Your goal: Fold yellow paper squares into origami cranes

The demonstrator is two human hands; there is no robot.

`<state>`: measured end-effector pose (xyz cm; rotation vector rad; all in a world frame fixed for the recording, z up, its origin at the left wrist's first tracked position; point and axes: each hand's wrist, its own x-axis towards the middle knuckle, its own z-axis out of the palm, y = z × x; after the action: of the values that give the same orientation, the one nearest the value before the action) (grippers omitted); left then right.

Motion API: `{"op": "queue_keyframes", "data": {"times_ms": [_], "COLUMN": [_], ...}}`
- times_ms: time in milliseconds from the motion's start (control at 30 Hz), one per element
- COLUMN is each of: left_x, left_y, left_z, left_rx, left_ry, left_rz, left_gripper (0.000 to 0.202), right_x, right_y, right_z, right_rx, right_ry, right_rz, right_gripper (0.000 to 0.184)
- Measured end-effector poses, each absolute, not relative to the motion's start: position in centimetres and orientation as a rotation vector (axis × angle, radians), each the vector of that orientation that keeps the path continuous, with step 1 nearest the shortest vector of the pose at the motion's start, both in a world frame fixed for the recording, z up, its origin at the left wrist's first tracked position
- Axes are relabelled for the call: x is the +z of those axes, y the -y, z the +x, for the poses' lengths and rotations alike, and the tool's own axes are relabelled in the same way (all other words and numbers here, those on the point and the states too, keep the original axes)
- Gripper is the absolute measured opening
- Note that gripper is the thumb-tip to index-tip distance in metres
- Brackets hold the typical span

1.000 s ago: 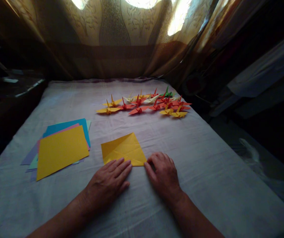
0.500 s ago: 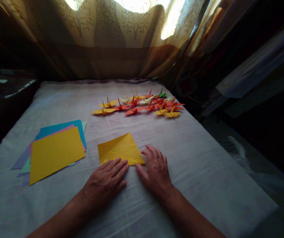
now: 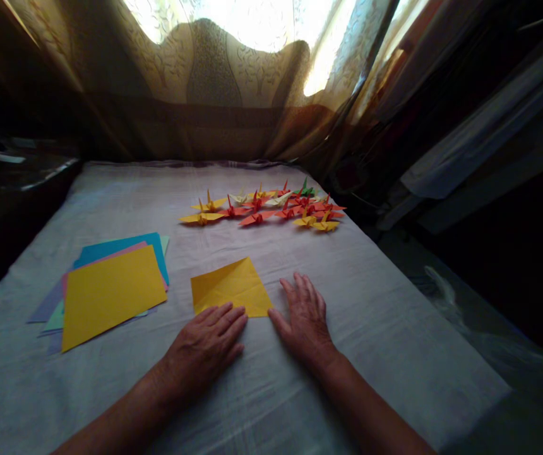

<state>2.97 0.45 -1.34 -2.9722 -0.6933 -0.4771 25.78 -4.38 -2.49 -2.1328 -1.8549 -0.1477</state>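
Note:
A yellow sheet of origami paper (image 3: pixel 233 287) with crease lines lies on the cloth-covered table in front of me. My left hand (image 3: pixel 209 338) rests flat with its fingertips over the paper's near edge, hiding part of that edge. Beside the paper's right corner, my right hand (image 3: pixel 304 316) lies on the cloth with its fingers spread and its thumb at the corner. Both hands are open, and neither grips anything.
To the left is a stack of coloured paper with a yellow sheet (image 3: pixel 115 291) on top and a blue sheet (image 3: pixel 120 246) behind. Several folded paper cranes (image 3: pixel 257 215) stand toward the back. A patterned curtain (image 3: pixel 214 82) hangs beyond the white tablecloth (image 3: pixel 134 189).
My right hand has slid slightly right along the paper's edge to its corner, fingers more spread. My left hand stays on the paper. The camera view has tilted up a little.

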Motion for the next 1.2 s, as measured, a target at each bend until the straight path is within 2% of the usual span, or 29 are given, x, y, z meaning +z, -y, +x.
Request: {"op": "queue_keyframes", "data": {"times_ms": [333,567,900,967,1100,1200], "left_x": [0.8,0.1,0.5,0.9,2.1,2.4], "left_y": [0.1,-0.2,-0.4,0.0,0.9,1.4], "left_z": [4.7,0.1,-3.8,-3.4,-1.1,1.2], "left_rx": [-0.22,-0.189,-0.091,-0.129,-0.084,-0.048], "left_ry": [0.907,0.796,0.981,1.044,1.23,1.293], "left_rz": [-3.122,-3.022,-2.974,-2.934,-2.865,-2.871], "left_gripper": [0.051,0.055,0.052,0.049,0.042,0.046], "right_x": [-2.9,-3.1,-3.6,-3.5,-3.2,-2.8], "right_y": [4.8,4.8,4.8,4.8,4.7,4.8], "right_z": [26.3,26.4,26.5,26.4,26.1,25.8], "right_rx": [-0.089,-0.115,-0.172,-0.192,-0.163,-0.1], "right_ry": [1.915,1.907,1.887,1.89,1.933,1.974], "right_rz": [-2.167,-2.159,-2.073,-2.017,-1.874,-1.77], "right_gripper": [0.051,0.05,0.047,0.041,0.014,0.013]}}
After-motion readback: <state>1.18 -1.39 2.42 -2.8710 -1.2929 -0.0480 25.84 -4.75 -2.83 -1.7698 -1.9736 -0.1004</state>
